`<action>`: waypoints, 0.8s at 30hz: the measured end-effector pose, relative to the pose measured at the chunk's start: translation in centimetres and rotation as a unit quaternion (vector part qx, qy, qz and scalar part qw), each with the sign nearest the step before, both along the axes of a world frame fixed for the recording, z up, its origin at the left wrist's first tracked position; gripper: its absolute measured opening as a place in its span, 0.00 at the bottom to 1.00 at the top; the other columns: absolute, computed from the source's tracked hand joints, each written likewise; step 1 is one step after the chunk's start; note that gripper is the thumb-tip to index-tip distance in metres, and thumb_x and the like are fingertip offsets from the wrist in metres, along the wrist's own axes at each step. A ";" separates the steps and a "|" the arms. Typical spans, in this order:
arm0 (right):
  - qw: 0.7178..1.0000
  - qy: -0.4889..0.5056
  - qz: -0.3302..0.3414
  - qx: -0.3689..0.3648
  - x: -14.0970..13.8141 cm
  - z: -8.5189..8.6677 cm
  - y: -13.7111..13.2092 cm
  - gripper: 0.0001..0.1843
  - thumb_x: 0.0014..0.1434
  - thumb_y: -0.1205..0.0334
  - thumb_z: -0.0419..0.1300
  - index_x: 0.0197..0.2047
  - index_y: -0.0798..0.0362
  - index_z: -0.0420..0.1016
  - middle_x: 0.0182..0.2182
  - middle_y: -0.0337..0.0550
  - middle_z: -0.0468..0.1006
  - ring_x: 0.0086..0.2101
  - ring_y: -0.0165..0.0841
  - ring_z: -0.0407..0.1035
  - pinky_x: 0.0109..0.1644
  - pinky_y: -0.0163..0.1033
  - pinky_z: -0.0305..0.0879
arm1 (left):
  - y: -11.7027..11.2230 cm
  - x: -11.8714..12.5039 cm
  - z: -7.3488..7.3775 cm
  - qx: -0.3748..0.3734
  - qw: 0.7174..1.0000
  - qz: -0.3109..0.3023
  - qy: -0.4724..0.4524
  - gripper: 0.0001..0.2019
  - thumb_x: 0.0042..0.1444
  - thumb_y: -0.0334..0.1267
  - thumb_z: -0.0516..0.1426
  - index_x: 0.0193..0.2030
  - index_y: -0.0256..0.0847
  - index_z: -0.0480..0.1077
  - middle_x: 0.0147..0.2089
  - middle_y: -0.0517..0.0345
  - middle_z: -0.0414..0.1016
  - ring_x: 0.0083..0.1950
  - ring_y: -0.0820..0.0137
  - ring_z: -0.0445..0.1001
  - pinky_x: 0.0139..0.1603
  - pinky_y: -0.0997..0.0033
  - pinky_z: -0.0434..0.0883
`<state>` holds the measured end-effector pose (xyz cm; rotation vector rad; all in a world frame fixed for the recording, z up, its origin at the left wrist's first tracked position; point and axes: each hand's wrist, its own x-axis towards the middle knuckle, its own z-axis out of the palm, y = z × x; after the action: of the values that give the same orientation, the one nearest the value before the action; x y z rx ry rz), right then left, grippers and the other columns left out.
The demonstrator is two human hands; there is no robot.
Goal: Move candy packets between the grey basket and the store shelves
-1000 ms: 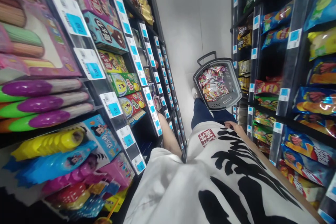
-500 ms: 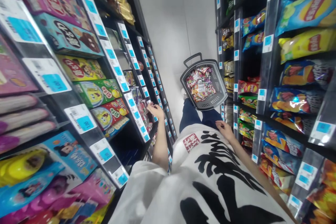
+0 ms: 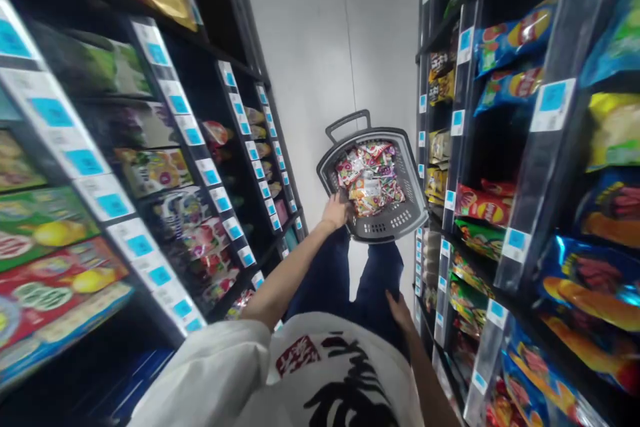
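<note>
A grey plastic shopping basket (image 3: pixel 407 203) stands in front of my legs, its dark handle (image 3: pixel 347 121) sticking up at the far side. Several small, colourful snack packets (image 3: pixel 373 177) lie inside it. My left hand (image 3: pixel 336 211) is at the basket's left rim, fingers curled over it and partly hidden. A dark patch shows at the fingertips; whether it is a small item or shadow is unclear. Beside my right thigh hangs my right hand (image 3: pixel 399 310), fingers loosely extended and holding nothing that I can see.
Shelves with blue-and-white price tags (image 3: pixel 111 205) line the left side, holding boxed and bagged snacks. Bagged chips (image 3: pixel 484 205) fill the shelves on the right. Between them runs a narrow aisle with a grey floor (image 3: pixel 320 33).
My left hand has moved from the left shelf over to the basket's rim. The view has shifted forward along the aisle. My right hand stays low by my thigh.
</note>
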<state>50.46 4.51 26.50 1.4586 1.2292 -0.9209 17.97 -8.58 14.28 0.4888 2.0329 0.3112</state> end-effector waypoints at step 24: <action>0.926 0.331 0.058 0.174 -5.1 -6.8 1.7 0.50 0.58 0.37 0.60 0.74 0.56 0.49 0.70 0.54 0.54 0.69 0.48 0.49 0.72 0.55 0.49 | 7.9 5.2 -2.5 0.116 0.966 0.019 -0.230 0.04 0.51 0.27 0.60 0.31 0.38 0.70 0.28 0.60 0.70 0.31 0.72 0.71 0.37 0.75 0.68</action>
<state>45.39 6.19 19.66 1.3557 2.0403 -1.2089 23.12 -0.63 11.83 0.4692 1.5622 0.6313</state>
